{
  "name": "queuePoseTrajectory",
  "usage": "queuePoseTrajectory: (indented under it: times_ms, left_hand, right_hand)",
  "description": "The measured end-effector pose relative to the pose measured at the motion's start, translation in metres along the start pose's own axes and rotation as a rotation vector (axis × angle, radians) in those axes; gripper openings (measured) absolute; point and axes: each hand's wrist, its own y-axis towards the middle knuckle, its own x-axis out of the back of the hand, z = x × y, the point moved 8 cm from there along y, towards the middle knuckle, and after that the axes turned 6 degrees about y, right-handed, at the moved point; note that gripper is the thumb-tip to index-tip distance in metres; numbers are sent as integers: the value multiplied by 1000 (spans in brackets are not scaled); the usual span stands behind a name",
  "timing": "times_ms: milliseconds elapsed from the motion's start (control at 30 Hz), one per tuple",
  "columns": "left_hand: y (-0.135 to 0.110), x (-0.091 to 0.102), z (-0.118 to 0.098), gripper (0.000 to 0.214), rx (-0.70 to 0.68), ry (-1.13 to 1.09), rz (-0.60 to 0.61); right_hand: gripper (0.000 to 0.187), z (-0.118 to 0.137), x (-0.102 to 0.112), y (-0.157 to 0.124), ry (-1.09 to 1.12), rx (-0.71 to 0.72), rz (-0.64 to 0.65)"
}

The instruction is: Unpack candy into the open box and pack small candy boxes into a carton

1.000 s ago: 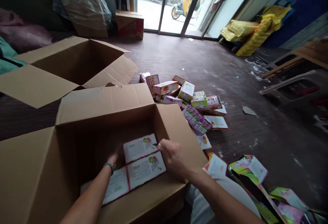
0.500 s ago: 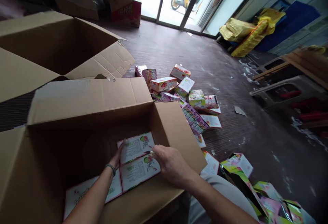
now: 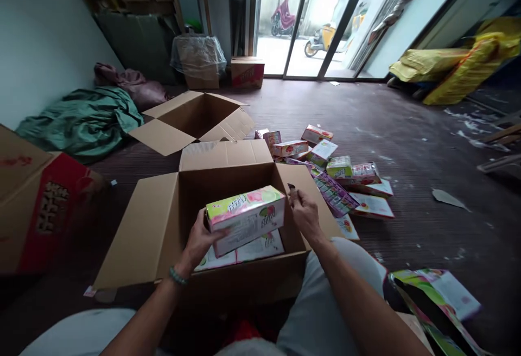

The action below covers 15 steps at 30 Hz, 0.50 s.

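Note:
My left hand [image 3: 202, 239] grips the left end of a green, pink and white packaged box [image 3: 248, 220], thumb across its front. The box is lifted and slightly tilted above similar white boxes [image 3: 260, 247] lying in an open cardboard carton [image 3: 136, 228]. To the right of the lifted box, my right hand [image 3: 304, 212] is closed, apart from it. A small dark, flat piece [image 3: 291, 186] sticks up from its fingertips; its kind cannot be made out.
A heap of colourful boxes [image 3: 336, 193] lies right of the carton. Another open carton [image 3: 195, 117] stands behind it. Torn green packaging [image 3: 431, 302] is at lower right, a red and brown carton [image 3: 52, 209] at left. Glass doors [image 3: 301, 25] are at the back.
The left hand has lifted a box off the others in the carton. The right hand has come away from the boxes. My view has tilted up and swung left.

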Motion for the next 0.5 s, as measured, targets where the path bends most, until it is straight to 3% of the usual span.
queuePoseTrajectory:
  times_ms: [100,200,333,500]
  left_hand:
    - [-70,21,10,85,-66,160,4]
    - [-109,21,32,74,-105,213,14]
    - [-117,14,37,70,-192,204,-44]
    - [-127,14,46,72,-139,154,-19]
  right_hand:
    - [33,38,-8,-44,-25,144,104]
    - [21,78,-46,-92,-311,379,448]
    - [10,110,-97,-149,-736,640,813]
    - [15,146,-127,-197,-826,854,920]
